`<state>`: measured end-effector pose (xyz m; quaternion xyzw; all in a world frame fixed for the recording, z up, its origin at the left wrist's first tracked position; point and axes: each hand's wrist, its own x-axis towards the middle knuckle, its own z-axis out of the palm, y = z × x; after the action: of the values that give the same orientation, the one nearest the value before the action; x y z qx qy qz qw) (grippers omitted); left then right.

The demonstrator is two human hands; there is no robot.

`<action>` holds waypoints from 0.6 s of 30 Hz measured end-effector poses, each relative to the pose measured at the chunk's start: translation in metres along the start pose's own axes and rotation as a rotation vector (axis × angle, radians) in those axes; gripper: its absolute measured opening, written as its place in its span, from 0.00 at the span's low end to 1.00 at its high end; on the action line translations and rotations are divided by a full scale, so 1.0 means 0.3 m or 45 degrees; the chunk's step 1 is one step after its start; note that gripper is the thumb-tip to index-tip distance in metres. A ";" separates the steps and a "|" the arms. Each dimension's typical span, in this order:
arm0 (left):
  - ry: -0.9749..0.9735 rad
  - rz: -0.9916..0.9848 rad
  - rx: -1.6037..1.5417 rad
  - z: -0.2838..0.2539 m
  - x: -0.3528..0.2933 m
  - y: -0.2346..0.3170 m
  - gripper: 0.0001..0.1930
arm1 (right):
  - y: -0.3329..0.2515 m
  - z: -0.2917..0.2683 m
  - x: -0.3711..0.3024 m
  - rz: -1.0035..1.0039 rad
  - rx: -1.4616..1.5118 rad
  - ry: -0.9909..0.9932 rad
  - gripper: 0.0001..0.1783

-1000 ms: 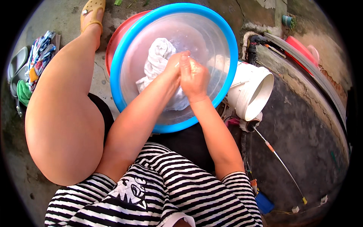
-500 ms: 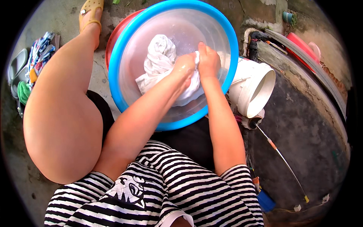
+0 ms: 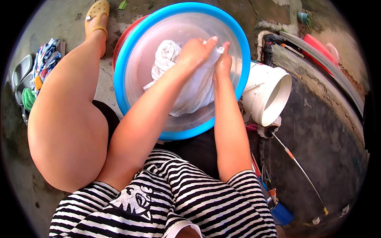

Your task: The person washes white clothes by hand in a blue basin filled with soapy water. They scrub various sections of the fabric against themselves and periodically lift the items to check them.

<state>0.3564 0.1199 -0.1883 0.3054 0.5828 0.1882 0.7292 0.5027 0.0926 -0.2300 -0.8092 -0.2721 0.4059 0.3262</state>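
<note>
A wet white cloth (image 3: 192, 97) lies in a translucent basin with a bright blue rim (image 3: 121, 85). One end of it is twisted into a coil (image 3: 167, 51) on the left; the rest spreads toward the near side. My left hand (image 3: 197, 51) is closed on the raised part of the cloth, its fingertips hidden behind the back of the hand. Close beside it, my right hand (image 3: 223, 65) pinches the same cloth, thumb pointing up, with a small white fold showing between the two hands. Both hands are inside the basin, above its bottom.
A red basin (image 3: 126, 35) shows behind the blue-rimmed one. To the right, a white bucket (image 3: 260, 95) lies on its side near a thin metal rod (image 3: 303, 170). Patterned cloth (image 3: 44, 59) and grey slippers (image 3: 22, 71) are at the left. A low concrete kerb (image 3: 317, 77) curves along the right.
My hands have spread the bunched cloth wider, so more of it shows toward the near side. The right hand's fingers have straightened, and the left hand has moved slightly up.
</note>
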 end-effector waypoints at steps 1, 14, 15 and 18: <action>0.145 0.087 0.150 -0.016 0.025 -0.004 0.22 | 0.021 -0.006 0.007 0.010 0.039 0.000 0.32; 0.672 0.316 0.986 -0.019 0.176 -0.118 0.10 | 0.052 0.090 0.059 -0.321 -0.499 -0.081 0.21; 0.650 0.320 0.955 -0.026 0.191 -0.133 0.10 | 0.006 0.120 0.016 -0.441 -0.303 -0.095 0.21; 0.298 0.101 -0.112 0.008 0.095 -0.087 0.11 | -0.083 0.172 -0.153 -0.639 0.037 -0.246 0.16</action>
<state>0.3637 0.1178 -0.2263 0.2720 0.6424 0.2764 0.6610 0.4314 0.0919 -0.2129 -0.6691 -0.4882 0.3914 0.4009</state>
